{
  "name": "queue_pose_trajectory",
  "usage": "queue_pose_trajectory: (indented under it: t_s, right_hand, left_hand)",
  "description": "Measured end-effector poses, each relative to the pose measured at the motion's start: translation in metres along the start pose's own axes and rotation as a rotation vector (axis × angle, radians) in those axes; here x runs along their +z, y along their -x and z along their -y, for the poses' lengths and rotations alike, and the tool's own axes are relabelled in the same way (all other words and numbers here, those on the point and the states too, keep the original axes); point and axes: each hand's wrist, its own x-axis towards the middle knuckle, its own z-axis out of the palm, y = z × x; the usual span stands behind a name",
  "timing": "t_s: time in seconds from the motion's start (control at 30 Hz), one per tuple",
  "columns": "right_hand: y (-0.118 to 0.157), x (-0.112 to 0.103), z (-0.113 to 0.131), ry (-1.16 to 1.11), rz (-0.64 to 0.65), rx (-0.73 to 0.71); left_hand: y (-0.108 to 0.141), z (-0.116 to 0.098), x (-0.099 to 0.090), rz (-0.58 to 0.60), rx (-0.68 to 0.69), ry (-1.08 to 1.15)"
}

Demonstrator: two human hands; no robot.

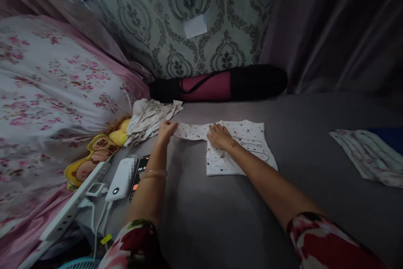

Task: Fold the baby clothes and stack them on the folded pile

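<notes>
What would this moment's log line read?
left hand: holding sleeve at end; right hand: on shirt; shirt: lying on grey sheet

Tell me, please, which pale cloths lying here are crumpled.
The pile beside the left hand; the printed top under the right hand lies flat, the rightmost pale cloth folded.

Right-side passage: the grey fabric surface point(304, 143) extends between the white printed fabric garment point(252, 130) and the folded pale printed cloth point(367, 155). Obstruction: the sleeve point(192, 131) spans from left hand point(168, 129) to right hand point(218, 136), blocking forward travel. Far limit: the black-and-magenta cylindrical bag point(209, 86). Left limits: the white rectangular power bank point(121, 178), white power strip point(61, 216) and crumpled white cloth pile point(151, 116).
</notes>
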Motion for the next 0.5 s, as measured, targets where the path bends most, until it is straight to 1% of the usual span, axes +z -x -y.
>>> queue_pose_trajectory:
  t_s: [0.07,0.13,0.23,0.33,0.4,0.47,0.5]
  right_hand:
    - [0.0,0.003,0.001,0.015,0.013,0.019]
    - [0.0,0.005,0.002,0.031,0.021,0.035]
    - [-0.001,0.003,0.004,0.044,0.037,0.039]
    - [0.0,-0.008,0.006,0.021,0.055,0.03]
    - [0.003,-0.018,0.005,-0.022,0.063,0.007]
    - [0.007,-0.028,0.001,-0.11,0.032,-0.016]
    - [0.009,-0.032,-0.003,-0.179,-0.002,-0.001]
  left_hand:
    - [0.002,-0.013,0.001,0.003,0.035,0.076]
    - [0.006,-0.028,0.004,0.021,0.083,0.196]
    - [0.017,-0.049,0.014,0.059,0.18,0.368]
    - [0.03,-0.067,0.029,0.109,0.252,0.413]
    - [0.038,-0.076,0.042,0.131,0.285,0.431]
    - [0.044,-0.081,0.057,0.128,0.308,0.448]
    - [0.047,-0.082,0.065,0.124,0.32,0.455]
